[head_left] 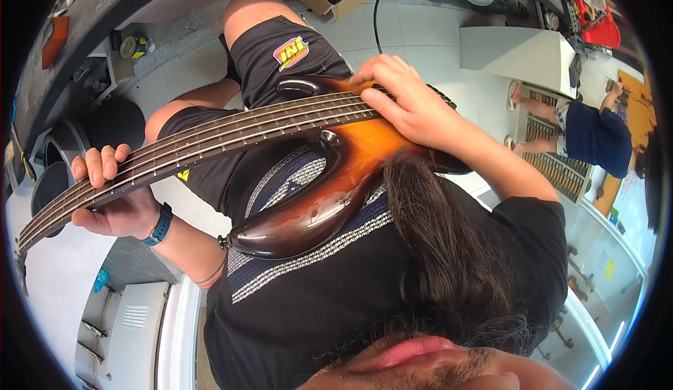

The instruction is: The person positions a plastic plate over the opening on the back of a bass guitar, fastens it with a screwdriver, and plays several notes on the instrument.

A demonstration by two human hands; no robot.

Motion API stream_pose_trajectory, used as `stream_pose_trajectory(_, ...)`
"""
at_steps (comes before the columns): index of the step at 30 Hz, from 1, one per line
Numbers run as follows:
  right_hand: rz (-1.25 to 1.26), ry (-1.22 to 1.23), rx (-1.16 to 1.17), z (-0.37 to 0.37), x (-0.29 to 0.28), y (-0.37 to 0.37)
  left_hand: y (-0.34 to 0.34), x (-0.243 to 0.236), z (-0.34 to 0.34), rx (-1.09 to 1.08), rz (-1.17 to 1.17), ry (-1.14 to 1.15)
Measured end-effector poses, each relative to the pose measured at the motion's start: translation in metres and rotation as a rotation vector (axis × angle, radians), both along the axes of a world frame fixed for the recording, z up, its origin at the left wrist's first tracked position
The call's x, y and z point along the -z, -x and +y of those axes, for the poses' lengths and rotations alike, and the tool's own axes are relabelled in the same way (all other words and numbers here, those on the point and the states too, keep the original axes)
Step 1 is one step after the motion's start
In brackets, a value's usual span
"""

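We take the largest item first: the bass guitar, which lies across the person's front, over the lap and against the torso. Its sunburst body sits between the black shirt and the dark shorts. We judge that lap and torso share the weight, leaving the hands free for the strings.

The neck runs out toward the person's left, with the fretboard turned toward the eyes; we read this tilt as a way to see frets and strings while the hands work.

The right hand lies over the strings at the body end. Its thumb stands apart from the fingers, which are bent and close together. We cannot tell whether any fingertip presses a string.

The left hand is wrapped around the neck: fingers curl over the far edge onto the strings, thumb along the near edge. We take this grip to steady the neck and reach the frets.

A blue wristwatch sits on the left wrist, clear of the neck. Smallest is the strap button at the horn's tip; no strap shows there, consistent with lap support.
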State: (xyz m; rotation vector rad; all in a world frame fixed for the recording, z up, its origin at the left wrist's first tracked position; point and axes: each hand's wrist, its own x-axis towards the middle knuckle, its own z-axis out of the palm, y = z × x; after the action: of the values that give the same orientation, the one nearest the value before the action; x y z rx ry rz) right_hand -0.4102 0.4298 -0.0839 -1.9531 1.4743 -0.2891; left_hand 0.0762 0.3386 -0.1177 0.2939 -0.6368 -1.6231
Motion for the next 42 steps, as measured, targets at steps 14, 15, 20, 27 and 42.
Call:
stream_pose_trajectory(14,-0.212,-0.208,0.342,-0.032,0.028,0.041,-0.001,-0.002,0.003,0.018,-0.016,0.04)
stream_pose_trajectory(15,-0.124,-0.17,0.334,-0.036,0.043,0.06,-0.001,0.0,0.003,0.003,-0.002,0.018)
stream_pose_trajectory(20,0.319,-0.5,0.274,-0.033,0.081,0.11,-0.001,0.003,0.001,-0.018,0.005,-0.019)
stream_pose_trajectory(27,0.573,-0.433,0.168,-0.025,0.1,0.121,-0.012,0.013,-0.002,0.115,0.122,0.008)
stream_pose_trajectory(42,0.237,-0.529,0.241,-0.028,0.095,0.119,0.002,0.008,-0.007,0.185,0.27,0.009)
